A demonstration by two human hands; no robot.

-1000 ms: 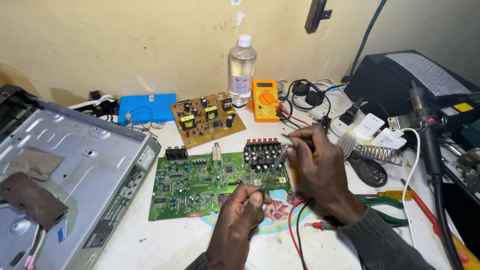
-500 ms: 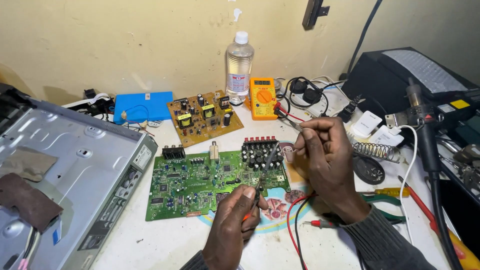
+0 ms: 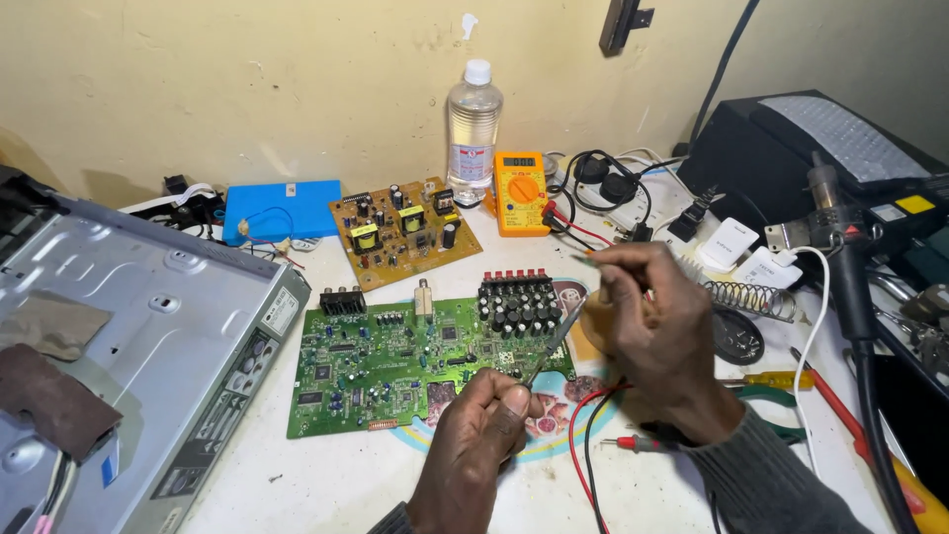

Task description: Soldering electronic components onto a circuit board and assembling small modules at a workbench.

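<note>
A green circuit board (image 3: pixel 386 361) lies flat on the white table in front of me. My left hand (image 3: pixel 474 445) is at the board's near right corner, shut on a thin grey tool (image 3: pixel 554 341) that slants up and to the right over the board's black capacitor block (image 3: pixel 519 302). My right hand (image 3: pixel 652 326) hovers just right of that block, its fingers pinching a thin wire (image 3: pixel 588 255) whose tip points left. Red and black test leads (image 3: pixel 583 435) run under my right wrist.
A grey metal chassis (image 3: pixel 129 326) fills the left. Behind the board are a brown circuit board (image 3: pixel 400 227), a blue box (image 3: pixel 282 210), a clear bottle (image 3: pixel 474 114) and a yellow multimeter (image 3: pixel 521 190). On the right are a coil iron stand (image 3: pixel 746 297), a black handpiece (image 3: pixel 850 257) and green-handled pliers (image 3: pixel 781 396).
My left hand has shifted right along the board's near edge, and its tool now angles up toward the right hand. My right hand has lifted slightly, still pinching the wire.
</note>
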